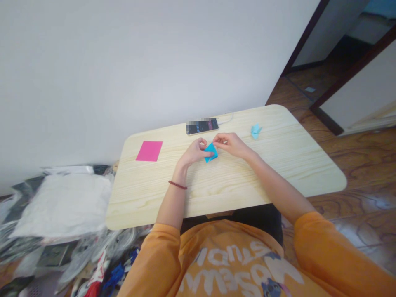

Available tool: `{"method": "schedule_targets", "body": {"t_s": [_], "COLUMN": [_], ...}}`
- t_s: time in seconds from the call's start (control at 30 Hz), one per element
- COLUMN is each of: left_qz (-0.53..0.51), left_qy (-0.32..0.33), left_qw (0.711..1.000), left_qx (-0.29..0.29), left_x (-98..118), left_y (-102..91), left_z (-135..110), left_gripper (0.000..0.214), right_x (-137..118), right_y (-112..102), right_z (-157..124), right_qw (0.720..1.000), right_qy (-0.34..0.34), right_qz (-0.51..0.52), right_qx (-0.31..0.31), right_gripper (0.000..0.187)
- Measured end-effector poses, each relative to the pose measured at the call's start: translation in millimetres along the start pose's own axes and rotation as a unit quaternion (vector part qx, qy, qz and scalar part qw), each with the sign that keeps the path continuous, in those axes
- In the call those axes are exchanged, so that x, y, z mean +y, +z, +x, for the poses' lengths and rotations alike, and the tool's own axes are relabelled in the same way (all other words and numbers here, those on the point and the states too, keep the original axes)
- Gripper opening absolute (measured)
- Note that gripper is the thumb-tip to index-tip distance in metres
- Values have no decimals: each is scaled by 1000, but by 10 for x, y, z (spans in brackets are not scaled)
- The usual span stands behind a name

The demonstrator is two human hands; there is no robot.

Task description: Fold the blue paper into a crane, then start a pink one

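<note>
Blue paper (210,153), folded to a point, pinched between both hands above the middle of the pine desk (235,181); folds partly hidden by fingers, contact with the desk impossible to make out. Far left, beside the desk: heap of plastic bags (62,206), contents hard to tell, cut off by the frame edge. On the desk, pink paper square (149,151), lying flat, well apart from the hands. Left hand (194,152) curled, thumb across the blue paper, red bead bracelet (177,185) on the wrist. Beyond the hands, phone (202,126), part of it blurred out, with a cable (227,117) trailing behind the desk edge. Right hand (232,145) close against the left, fingertips (217,141) on the paper's upper corner. Farther right, pale blue folded piece (255,131), exact shape unclear. Orange sleeves (328,255) cut off by the lower frame edge. Wood floor (355,165) at far right.
</note>
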State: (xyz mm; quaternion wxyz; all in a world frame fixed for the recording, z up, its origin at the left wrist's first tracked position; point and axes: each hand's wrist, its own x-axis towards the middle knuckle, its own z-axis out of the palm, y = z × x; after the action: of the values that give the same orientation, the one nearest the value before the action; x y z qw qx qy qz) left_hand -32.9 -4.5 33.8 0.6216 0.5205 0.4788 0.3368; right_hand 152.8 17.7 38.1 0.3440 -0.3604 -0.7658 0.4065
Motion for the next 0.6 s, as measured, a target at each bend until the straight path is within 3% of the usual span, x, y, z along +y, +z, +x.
{"method": "schedule_targets", "body": {"t_s": [0.27, 0.4, 0.5, 0.6], "left_qz": [3, 5, -21, -70], "left_qy": [5, 1, 20, 75], "left_qw": [1000, 1000, 999, 984], "left_qx": [-5, -7, 43, 147], "left_x": [-19, -32, -40, -48], "left_y": [-6, 29, 46, 31], "left_z": [11, 13, 46, 104], "left_gripper": [49, 48, 46, 42], "right_x": [-23, -18, 4, 35], "right_y": [-15, -40, -47, -7], "right_z": [9, 25, 36, 39], "right_qw": [999, 996, 991, 988], "right_qy": [1, 2, 19, 48], "right_qz": [30, 54, 68, 87], "right_qx": [25, 66, 111, 120], "right_gripper": [16, 18, 21, 27]}}
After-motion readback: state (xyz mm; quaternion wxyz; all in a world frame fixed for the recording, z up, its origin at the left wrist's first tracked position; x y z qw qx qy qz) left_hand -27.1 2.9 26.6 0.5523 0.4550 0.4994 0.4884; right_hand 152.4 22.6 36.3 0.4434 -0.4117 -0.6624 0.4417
